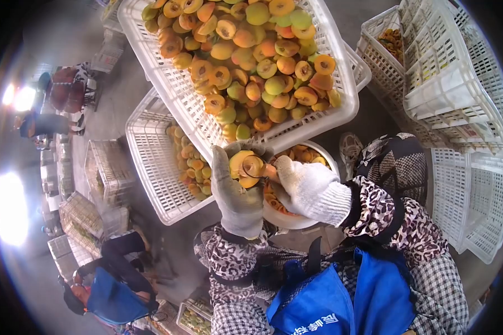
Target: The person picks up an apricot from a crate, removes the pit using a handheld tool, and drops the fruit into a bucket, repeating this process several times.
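My left hand (237, 192), in a whitish work glove, is cupped with its palm up around a cut apricot half (247, 167). The fingers of my right hand (313, 187), also gloved, are closed round the short orange-brown handle of a pitting tool (269, 172). Its curved metal end lies against the cut face of the apricot half. Just beyond my hands a white plastic crate (207, 125) is heaped with apricots (251, 61), many of them halved. Below my hands stands a white bucket (288, 220) with orange fruit pieces in it, partly hidden by my right hand.
Under the heaped crate sits another white crate (156, 162) with more apricots. Stacked white crates (441, 84) rise on the right. A person in a blue apron (117, 296) sits at lower left among crates. Another person (44, 123) is farther back.
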The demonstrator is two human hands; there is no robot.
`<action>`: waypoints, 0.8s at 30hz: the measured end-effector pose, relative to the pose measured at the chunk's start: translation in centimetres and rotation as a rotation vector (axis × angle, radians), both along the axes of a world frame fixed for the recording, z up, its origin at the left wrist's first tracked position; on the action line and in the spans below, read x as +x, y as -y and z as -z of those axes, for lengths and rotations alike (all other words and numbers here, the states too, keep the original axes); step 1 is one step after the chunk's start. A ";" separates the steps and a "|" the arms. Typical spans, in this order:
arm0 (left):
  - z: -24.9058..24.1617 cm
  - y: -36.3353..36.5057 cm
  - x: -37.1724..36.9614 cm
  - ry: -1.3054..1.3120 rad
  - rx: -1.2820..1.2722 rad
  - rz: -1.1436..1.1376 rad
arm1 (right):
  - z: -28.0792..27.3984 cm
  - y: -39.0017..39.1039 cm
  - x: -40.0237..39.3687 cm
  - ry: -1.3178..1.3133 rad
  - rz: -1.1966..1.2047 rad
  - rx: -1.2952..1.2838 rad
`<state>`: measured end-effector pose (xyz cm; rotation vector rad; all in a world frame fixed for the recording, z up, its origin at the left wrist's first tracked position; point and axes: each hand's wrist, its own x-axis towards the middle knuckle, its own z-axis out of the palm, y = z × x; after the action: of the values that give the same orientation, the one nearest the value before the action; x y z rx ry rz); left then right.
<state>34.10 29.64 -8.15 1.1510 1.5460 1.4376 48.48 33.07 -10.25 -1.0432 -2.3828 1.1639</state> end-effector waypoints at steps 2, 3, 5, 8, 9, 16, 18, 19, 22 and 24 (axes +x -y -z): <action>1.0 0.1 0.0 0.083 0.005 -0.035 | -0.1 0.2 -0.2 0.048 -0.021 -0.007; 1.3 0.3 0.0 0.165 0.010 -0.072 | 0.0 0.4 -0.4 -0.024 -0.018 -0.108; 0.7 0.3 0.3 0.344 -0.026 -0.120 | 1.2 0.6 -0.8 -0.213 -0.111 0.001; 2.6 -0.1 -0.4 0.018 0.144 -0.107 | -2.6 -0.4 0.5 -0.107 -0.020 -0.635; 3.6 0.1 -0.7 -0.484 0.345 -0.044 | -1.5 -0.4 0.7 -0.184 -0.026 -0.675; 0.5 0.5 0.8 -0.366 0.207 0.042 | 0.8 0.1 0.4 -0.177 -0.051 -0.239; -0.6 0.1 1.6 0.548 -0.080 -0.149 | 1.2 -0.5 0.5 -0.154 -0.207 -0.221; 0.0 0.0 1.3 0.574 -0.107 -0.144 | -1.1 -1.5 1.1 -0.175 -0.194 -0.740; 0.4 -0.4 0.9 0.818 -0.169 -0.192 | -1.1 -0.8 1.0 -0.243 -0.157 -1.292; 0.9 -0.6 0.6 0.666 -0.294 -0.208 | 3.2 2.5 -0.2 -0.123 0.036 -0.124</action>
<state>34.72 30.19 -9.09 0.2877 1.3458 1.4618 48.28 30.60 -13.41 -1.0171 -2.2134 1.3371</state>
